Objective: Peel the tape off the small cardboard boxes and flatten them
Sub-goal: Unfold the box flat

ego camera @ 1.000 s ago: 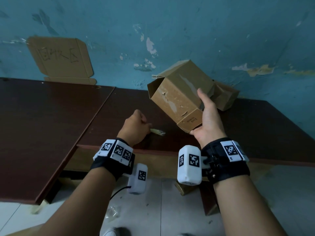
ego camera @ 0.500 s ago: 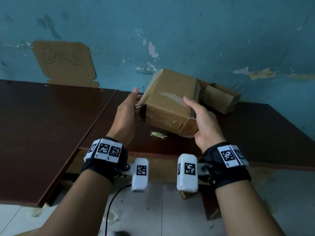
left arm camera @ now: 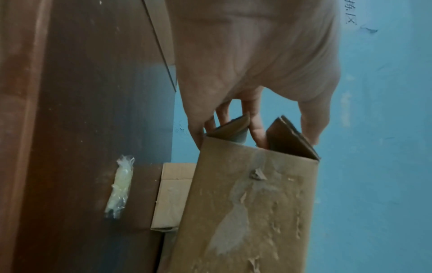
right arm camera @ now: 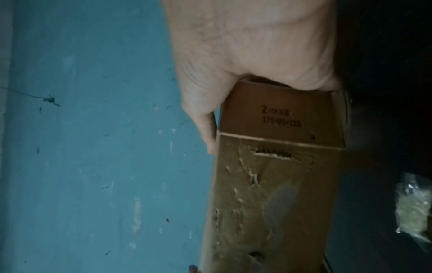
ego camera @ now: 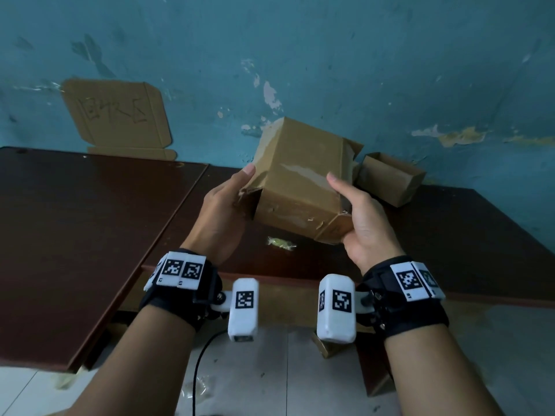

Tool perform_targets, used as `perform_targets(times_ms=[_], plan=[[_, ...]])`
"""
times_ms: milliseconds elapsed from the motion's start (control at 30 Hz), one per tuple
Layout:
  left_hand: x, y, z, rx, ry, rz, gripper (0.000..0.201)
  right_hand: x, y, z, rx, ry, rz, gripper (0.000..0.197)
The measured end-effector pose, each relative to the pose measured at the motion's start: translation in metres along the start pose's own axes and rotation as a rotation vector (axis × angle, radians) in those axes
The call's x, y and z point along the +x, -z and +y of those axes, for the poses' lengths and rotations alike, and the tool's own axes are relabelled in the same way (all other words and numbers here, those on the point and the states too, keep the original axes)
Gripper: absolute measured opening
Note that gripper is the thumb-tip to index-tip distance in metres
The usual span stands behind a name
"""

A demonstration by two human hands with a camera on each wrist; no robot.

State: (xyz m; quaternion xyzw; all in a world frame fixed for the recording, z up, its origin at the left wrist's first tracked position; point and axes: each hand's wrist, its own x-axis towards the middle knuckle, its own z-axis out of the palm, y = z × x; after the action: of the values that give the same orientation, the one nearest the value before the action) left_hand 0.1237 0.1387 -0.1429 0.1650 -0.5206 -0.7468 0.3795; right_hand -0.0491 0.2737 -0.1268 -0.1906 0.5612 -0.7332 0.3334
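Observation:
I hold a scuffed brown cardboard box (ego camera: 297,181) in the air above the dark table (ego camera: 90,235), tilted, with torn patches on its faces. My left hand (ego camera: 228,202) grips its open left end, fingers curled over the end flaps (left arm camera: 233,127). My right hand (ego camera: 357,211) grips the right end, thumb on top, near a flap printed with numbers (right arm camera: 280,118). A crumpled strip of peeled clear tape (ego camera: 280,243) lies on the table below the box. A second small open cardboard box (ego camera: 390,178) stands on the table behind, by the wall.
A flat cardboard sheet with handwriting (ego camera: 117,118) leans on the blue wall (ego camera: 330,55) at the back left. A seam (ego camera: 180,202) divides two dark tabletops. Pale floor tiles (ego camera: 270,370) and a black cable (ego camera: 198,370) lie below the table edge.
My left hand left the tape scrap on the table and rose to take the box's left end. The box turned from steeply tilted to more level between both hands.

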Motion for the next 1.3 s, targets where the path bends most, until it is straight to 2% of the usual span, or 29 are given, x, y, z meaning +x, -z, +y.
perform_targets(times_ms=[67, 200, 300, 433, 600, 667, 800, 833, 900, 1000, 1067, 1200, 1300], plan=[[-0.004, -0.003, 0.003, 0.055, -0.012, -0.021, 0.058, 0.000, 0.000, -0.001, 0.011, -0.007, 0.011, 0.047], [-0.010, -0.008, 0.005, 0.265, -0.030, -0.049, 0.059, -0.004, 0.000, -0.004, -0.001, -0.021, 0.019, 0.035], [-0.009, -0.006, 0.004, 0.311, -0.037, -0.065, 0.054, -0.004, 0.002, -0.003, -0.030, -0.010, 0.024, 0.039], [-0.006, -0.003, 0.002, 0.325, -0.100, -0.041, 0.076, -0.002, 0.001, -0.002, -0.036, -0.002, 0.024, 0.042], [-0.008, -0.004, 0.001, 0.397, -0.154, -0.008, 0.076, -0.002, 0.000, 0.000, -0.084, 0.003, 0.050, 0.038], [-0.007, -0.005, 0.002, 0.527, -0.200, 0.055, 0.081, -0.003, -0.002, 0.001, -0.152, 0.013, 0.105, 0.036], [-0.005, -0.004, 0.000, 0.970, -0.384, 0.106, 0.073, -0.006, -0.007, -0.001, -0.372, 0.140, 0.247, 0.074], [-0.005, -0.003, -0.001, 1.031, -0.423, 0.106, 0.073, -0.007, -0.008, -0.003, -0.388, 0.204, 0.240, 0.078], [-0.005, -0.003, -0.004, 1.117, -0.516, 0.110, 0.074, -0.009, -0.013, -0.007, -0.373, 0.285, 0.132, 0.081], [-0.005, -0.004, -0.007, 1.205, -0.635, 0.014, 0.074, -0.015, -0.023, -0.007, -0.298, 0.265, -0.062, 0.096], [-0.006, -0.005, -0.008, 1.249, -0.635, -0.064, 0.071, -0.017, -0.030, -0.005, -0.244, 0.272, -0.120, 0.098], [-0.008, -0.008, -0.009, 1.262, -0.625, -0.193, 0.064, -0.017, -0.034, 0.000, -0.220, 0.280, -0.089, 0.078], [-0.012, -0.011, -0.007, 1.155, -0.577, -0.253, 0.066, -0.018, -0.029, 0.001, -0.285, 0.249, -0.070, 0.069]])
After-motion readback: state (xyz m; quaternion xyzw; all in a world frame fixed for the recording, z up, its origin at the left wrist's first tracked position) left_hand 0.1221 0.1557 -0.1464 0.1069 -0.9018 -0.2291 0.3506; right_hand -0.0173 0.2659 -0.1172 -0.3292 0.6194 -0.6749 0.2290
